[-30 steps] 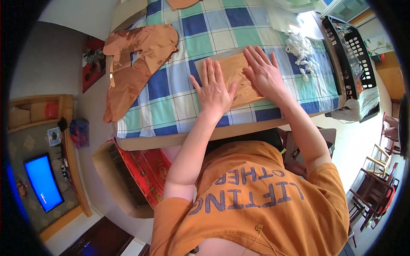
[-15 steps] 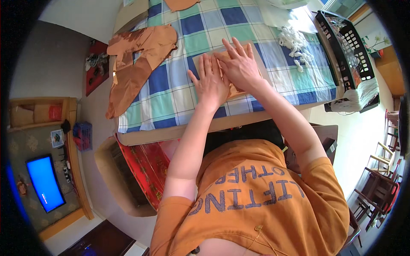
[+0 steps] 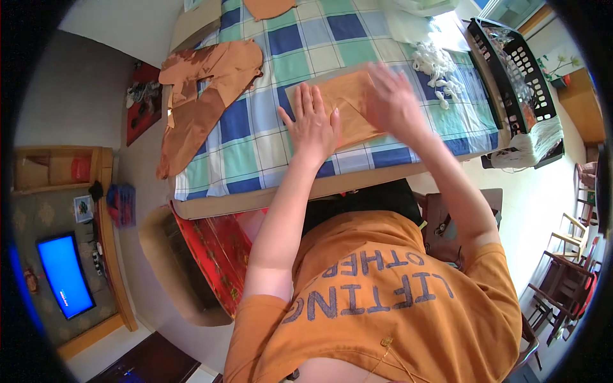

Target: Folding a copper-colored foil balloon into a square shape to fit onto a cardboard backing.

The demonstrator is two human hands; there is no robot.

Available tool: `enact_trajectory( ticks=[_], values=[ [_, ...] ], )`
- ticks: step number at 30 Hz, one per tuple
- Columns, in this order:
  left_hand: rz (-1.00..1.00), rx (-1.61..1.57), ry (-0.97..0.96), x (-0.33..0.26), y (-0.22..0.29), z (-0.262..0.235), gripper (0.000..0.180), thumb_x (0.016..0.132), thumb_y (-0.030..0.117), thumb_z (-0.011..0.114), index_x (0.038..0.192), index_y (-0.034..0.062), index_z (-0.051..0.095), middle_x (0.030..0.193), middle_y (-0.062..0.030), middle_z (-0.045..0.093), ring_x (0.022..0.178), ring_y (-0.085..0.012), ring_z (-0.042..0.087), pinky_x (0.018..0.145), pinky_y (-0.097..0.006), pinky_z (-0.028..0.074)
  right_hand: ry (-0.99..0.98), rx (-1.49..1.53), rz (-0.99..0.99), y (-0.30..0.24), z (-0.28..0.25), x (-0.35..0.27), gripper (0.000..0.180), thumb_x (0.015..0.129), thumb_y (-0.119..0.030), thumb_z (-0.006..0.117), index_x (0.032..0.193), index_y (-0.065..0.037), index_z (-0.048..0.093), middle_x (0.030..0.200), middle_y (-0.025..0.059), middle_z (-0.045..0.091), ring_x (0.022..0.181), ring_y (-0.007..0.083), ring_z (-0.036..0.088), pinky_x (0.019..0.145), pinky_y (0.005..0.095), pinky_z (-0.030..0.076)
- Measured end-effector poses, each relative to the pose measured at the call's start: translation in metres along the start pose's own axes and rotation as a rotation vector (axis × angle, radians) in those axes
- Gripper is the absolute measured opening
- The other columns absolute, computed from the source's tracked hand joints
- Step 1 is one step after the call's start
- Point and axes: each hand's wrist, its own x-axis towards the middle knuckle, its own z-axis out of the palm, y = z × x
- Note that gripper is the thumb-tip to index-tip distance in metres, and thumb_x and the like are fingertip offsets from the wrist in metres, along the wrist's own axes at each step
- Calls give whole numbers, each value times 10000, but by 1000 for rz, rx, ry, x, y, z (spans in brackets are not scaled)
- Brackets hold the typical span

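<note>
A flat tan piece of fabric (image 3: 350, 102) lies on a bed covered with a blue, green and white checked sheet (image 3: 255, 134). My left hand (image 3: 313, 124) presses flat on the fabric's left end, fingers spread. Over the fabric's right part my right hand (image 3: 393, 102) appears blurred, palm down with fingers apart. Neither hand grips anything.
More brown cut fabric (image 3: 204, 89) hangs over the bed's left edge. White fluffy scraps (image 3: 437, 70) lie to the right. A black crate (image 3: 520, 70) stands at the far right, a cardboard box (image 3: 172, 268) by the bed below, and a lit blue screen (image 3: 64, 274) at the lower left.
Both hands slid across the tan fabric. My right hand moved from beside the left hand out to the right, while the left hand stayed pressed on the fabric.
</note>
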Motion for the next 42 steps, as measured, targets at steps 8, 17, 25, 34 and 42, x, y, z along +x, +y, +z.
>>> enact_trajectory(
  ticks=[8, 17, 25, 34, 42],
  values=[
    [19, 15, 27, 0, 0, 0, 698, 991, 418, 415, 1519, 0, 233, 1609, -191, 170, 1505, -307, 125, 1147, -665, 72, -268, 202, -115, -54, -19, -67, 515, 904, -186, 609, 1395, -80, 497, 1478, 57, 450, 1424, 227, 344, 1184, 501, 215],
    [9, -9, -2, 1, 1, -2, 700, 989, 412, 416, 1521, -3, 231, 1608, -195, 169, 1506, -310, 123, 1147, -666, 63, -245, 25, 84, 3, -56, -96, 472, 873, -111, 635, 1340, -127, 564, 1457, 71, 468, 1417, 263, 355, 1171, 498, 245],
    [-5, 3, -46, 1, 3, -8, 707, 987, 400, 432, 1523, -9, 221, 1609, -199, 166, 1505, -322, 121, 1144, -668, 70, 125, 102, 397, 89, -77, -53, 124, 858, -28, 644, 981, -32, 656, 982, 115, 650, 934, 287, 621, 836, 381, 489],
    [20, 25, -23, 2, 3, -6, 724, 973, 396, 462, 1526, -3, 219, 1605, -199, 180, 1500, -334, 138, 1135, -677, 70, 152, -31, 641, 266, -30, 29, 176, 893, -179, 665, 997, -38, 686, 938, 164, 687, 867, 288, 675, 769, 401, 531],
    [-3, 16, -63, -3, 1, -12, 719, 992, 400, 432, 1544, 19, 175, 1619, -196, 129, 1505, -339, 109, 1141, -662, 34, -143, 204, 694, 249, 4, 87, 317, 819, -321, 743, 890, -41, 612, 887, 141, 617, 824, 235, 622, 714, 399, 512]
  ],
)
